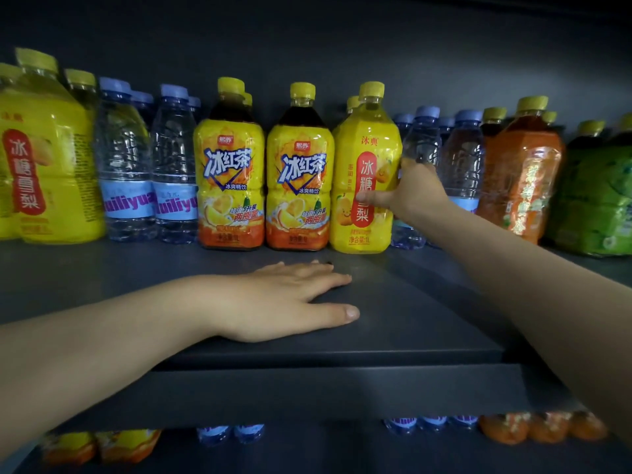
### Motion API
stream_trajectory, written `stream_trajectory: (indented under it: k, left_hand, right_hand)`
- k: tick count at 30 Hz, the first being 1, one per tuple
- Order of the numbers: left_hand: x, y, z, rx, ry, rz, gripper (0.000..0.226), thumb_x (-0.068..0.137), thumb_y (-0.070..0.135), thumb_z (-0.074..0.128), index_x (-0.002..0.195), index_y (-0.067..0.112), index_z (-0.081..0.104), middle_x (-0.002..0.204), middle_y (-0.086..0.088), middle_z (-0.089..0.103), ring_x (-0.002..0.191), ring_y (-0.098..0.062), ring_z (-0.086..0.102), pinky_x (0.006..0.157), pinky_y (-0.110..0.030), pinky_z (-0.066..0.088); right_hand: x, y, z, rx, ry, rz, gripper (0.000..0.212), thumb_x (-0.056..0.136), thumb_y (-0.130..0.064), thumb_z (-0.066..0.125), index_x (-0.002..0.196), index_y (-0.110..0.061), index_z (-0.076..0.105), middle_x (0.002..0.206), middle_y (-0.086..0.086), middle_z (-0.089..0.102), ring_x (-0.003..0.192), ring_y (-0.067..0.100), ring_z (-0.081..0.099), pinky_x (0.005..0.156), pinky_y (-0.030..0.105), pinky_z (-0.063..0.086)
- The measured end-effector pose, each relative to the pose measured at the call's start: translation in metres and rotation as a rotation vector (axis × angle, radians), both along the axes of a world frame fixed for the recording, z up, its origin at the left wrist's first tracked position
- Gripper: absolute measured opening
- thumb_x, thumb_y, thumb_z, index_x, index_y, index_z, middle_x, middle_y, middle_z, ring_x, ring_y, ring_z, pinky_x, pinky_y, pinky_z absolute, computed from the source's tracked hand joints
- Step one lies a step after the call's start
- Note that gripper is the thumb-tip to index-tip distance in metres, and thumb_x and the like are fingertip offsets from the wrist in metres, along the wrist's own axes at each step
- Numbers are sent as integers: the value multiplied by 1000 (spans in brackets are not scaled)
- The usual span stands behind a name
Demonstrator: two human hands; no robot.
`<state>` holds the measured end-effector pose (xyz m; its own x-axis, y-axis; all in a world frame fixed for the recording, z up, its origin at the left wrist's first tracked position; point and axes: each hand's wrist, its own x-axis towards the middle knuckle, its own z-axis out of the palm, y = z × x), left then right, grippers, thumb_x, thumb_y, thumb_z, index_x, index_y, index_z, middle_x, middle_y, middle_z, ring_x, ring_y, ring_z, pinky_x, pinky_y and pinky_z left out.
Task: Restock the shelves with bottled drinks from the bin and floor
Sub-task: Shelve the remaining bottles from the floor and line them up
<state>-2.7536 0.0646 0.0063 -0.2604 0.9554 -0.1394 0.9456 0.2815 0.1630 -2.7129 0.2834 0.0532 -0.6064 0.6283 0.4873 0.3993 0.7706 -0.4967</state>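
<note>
Now two iced-tea bottles stand beside one pear bottle, right grip clasping it, left grip spread.

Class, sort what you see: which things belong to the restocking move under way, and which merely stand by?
In the job: right hand gripping the yellow pear-drink bottle; left hand flat on the shelf.
Standing by: iced tea bottles; water bottles; orange-wrapped bottle; green pack.
</note>
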Motion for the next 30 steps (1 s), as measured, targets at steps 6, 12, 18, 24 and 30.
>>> stream_trajectory:
  k: [6, 12, 18, 24, 30]
  left_hand:
    - [2, 0, 0, 18, -9, 1, 88, 62, 73, 14, 145, 45, 8, 156, 18, -3, 142, 4, -8, 117, -27, -4]
    - [2, 0, 2, 20, -12, 13, 86, 66, 76, 18, 145, 45, 11, 156, 18, -1, 143, 2, -4, 118, -27, -2]
    - [3, 1, 1, 94, -26, 30, 58, 91, 56, 33, 145, 39, 20, 156, 14, 8, 144, -4, 7, 110, -19, 5]
    - [14, 1, 4, 143, 77, 137, 53, 94, 50, 37, 143, 30, 33, 152, 5, 28, 140, -10, 25, 108, -17, 16]
    - [37, -2, 12, 188, 213, 379, 55, 92, 51, 43, 134, 16, 45, 140, -5, 45, 126, -21, 43, 104, -29, 36]
  right_hand:
    - [-3, -11, 1, 76, -7, -78, 97, 68, -49, 76, 136, 2, 29, 137, 21, 38, 123, 32, 45, 98, 39, 40]
    - [0, -20, 1, 44, 23, -104, 96, 70, -44, 76, 137, 1, 24, 138, 23, 35, 123, 35, 45, 98, 38, 40]
    - [4, -25, -1, 50, -1, -103, 103, 74, -47, 72, 144, 1, 14, 141, 24, 31, 126, 38, 43, 99, 43, 42]
    - [24, -35, -9, 86, -120, -62, 95, 80, -45, 68, 143, 4, 16, 141, 23, 30, 131, 37, 35, 104, 44, 36]
    - [67, -29, -24, 71, -322, 63, 73, 85, -51, 59, 138, -7, 33, 139, 19, 35, 131, 37, 34, 106, 47, 36]
